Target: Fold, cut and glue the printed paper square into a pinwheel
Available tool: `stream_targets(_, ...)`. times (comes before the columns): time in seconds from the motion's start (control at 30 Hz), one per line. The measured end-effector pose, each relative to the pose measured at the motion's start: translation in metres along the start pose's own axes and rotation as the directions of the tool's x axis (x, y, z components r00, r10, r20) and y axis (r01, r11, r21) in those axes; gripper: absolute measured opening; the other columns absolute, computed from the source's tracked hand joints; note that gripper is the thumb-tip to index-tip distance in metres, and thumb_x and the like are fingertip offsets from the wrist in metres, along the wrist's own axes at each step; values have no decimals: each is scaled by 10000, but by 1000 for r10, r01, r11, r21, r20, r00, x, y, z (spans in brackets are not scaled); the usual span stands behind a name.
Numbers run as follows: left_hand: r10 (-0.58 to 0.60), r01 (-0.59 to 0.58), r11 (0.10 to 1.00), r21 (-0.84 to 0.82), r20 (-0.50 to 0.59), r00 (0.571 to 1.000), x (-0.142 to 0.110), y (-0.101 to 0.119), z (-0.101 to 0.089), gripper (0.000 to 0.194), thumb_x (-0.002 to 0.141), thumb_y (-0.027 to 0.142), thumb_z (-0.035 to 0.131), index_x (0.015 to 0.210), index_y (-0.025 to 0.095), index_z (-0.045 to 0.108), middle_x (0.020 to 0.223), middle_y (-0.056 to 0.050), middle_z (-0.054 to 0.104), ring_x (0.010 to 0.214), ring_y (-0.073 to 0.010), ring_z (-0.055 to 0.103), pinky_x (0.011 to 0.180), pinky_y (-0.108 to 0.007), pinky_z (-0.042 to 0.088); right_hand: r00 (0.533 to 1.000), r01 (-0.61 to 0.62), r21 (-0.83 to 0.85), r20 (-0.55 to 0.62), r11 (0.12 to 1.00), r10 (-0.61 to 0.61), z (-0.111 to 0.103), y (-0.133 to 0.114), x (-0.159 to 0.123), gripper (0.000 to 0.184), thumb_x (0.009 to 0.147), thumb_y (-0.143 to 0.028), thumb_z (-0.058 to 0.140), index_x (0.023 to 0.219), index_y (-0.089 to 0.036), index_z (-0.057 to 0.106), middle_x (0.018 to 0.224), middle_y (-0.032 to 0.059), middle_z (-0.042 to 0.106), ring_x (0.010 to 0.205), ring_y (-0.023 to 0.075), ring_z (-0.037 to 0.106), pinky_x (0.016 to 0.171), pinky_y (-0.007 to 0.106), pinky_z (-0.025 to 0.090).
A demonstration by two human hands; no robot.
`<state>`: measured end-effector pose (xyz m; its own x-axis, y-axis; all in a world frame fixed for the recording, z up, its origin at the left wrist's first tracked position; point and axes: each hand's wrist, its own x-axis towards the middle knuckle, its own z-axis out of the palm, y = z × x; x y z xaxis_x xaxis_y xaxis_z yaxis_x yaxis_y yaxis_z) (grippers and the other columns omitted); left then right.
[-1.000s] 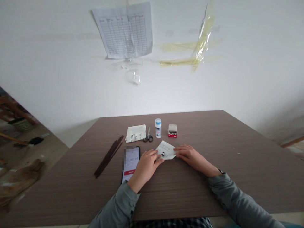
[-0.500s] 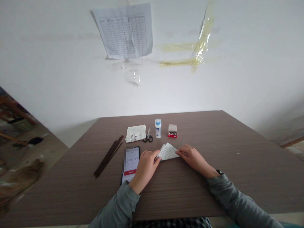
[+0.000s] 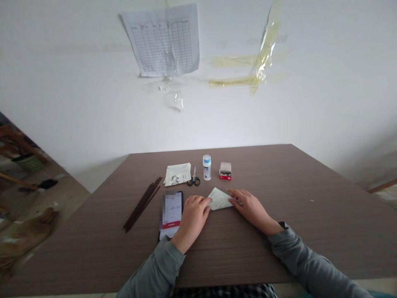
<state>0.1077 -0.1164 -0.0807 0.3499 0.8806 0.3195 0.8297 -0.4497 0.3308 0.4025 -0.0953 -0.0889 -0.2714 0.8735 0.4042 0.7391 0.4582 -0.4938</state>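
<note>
Plainly enough, the person's two hands meet at a small folded paper (image 3: 219, 199), which lies on the brown table (image 3: 279, 256), near its middle and directly between them. The paper is roughly triangular, one corner pointing away from the person, and its upper face carries lines of fine print. The left hand (image 3: 192, 215) has its thumb and fingertips drawn narrow on the paper's left corner, holding it there. The right hand (image 3: 250, 209) touches the right side, its fingers a little parted; whether it grips the paper or merely steadies it, one cannot tell. Just beside the left hand lies a phone (image 3: 172, 211), with digits and a red bar on its screen. Farther left, a bundle of thin dark sticks (image 3: 142, 205) lies slantwise. Beyond the phone is a small stack of printed sheets (image 3: 177, 173), and close against its right edge are scissors (image 3: 194, 181) with black handles. An upright white bottle (image 3: 206, 170) with a blue cap stands next to them, beyond the folded paper. To its right sits an open red box (image 3: 225, 170), its small contents too tiny to identify.
</note>
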Motion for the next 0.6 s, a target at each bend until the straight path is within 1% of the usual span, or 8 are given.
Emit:
stream_targets(0.1,16,-17,1000,16,25,1000,1,0,-2,357,1179,127,807,1441,294,984,1328,-112,966,1319,-364,876,1281,-611,706,1000,26,-19,9,999,-26,-1,0,0,291,1144,-241,778,1333,-346,973,1210,69,996,1077,376,960,1034,500,811)
stream_targets(0.2,27,-27,999,35,18,999,1,-1,-1,373,1197,126,781,1456,295,990,1295,-110,967,1298,-362,879,1279,-620,714,997,70,-52,43,996,-67,-2,-1,-1,225,1160,-254,791,1264,-339,971,1208,63,980,1141,367,955,1060,500,804)
stream_targets(0.3,28,-28,999,40,-1,1000,1,-2,2,395,1198,106,764,1458,301,988,1261,-96,966,1268,-354,883,1277,-613,725,994,88,-82,78,993,-81,-1,-1,-1,241,1192,-267,747,1258,-319,973,1198,67,962,1140,351,943,1049,506,801)
stream_targets(0.37,13,-12,1000,26,-27,1000,0,-2,4,390,1180,99,784,1434,309,992,1252,-96,966,1258,-359,879,1282,-609,725,994,86,-92,82,992,-78,0,-1,-1,262,1197,-266,732,1284,-320,974,1214,66,960,1144,350,942,1053,507,801)
stream_targets(0.47,-7,7,1000,7,-61,998,0,-2,8,405,1153,78,795,1418,313,991,1303,-96,974,1325,-375,869,1351,-644,693,995,76,-108,68,991,-69,1,-1,-1,255,1169,-239,761,1302,-319,964,1241,70,965,1168,365,949,1075,505,799)
stream_targets(0.53,-7,7,1000,2,-67,998,0,-2,11,443,1152,64,773,1454,311,981,1364,-93,978,1390,-382,856,1405,-679,659,996,66,-122,59,990,-59,2,-2,-1,233,1149,-226,790,1293,-319,949,1248,74,966,1181,378,951,1076,502,796)
stream_targets(0.6,-7,7,1000,-4,-73,997,1,-4,13,479,1150,54,758,1488,314,975,1398,-97,977,1412,-389,850,1424,-695,646,997,56,-137,53,989,-49,2,-4,-1,207,1138,-217,809,1261,-324,936,1232,70,961,1173,383,953,1063,496,797)
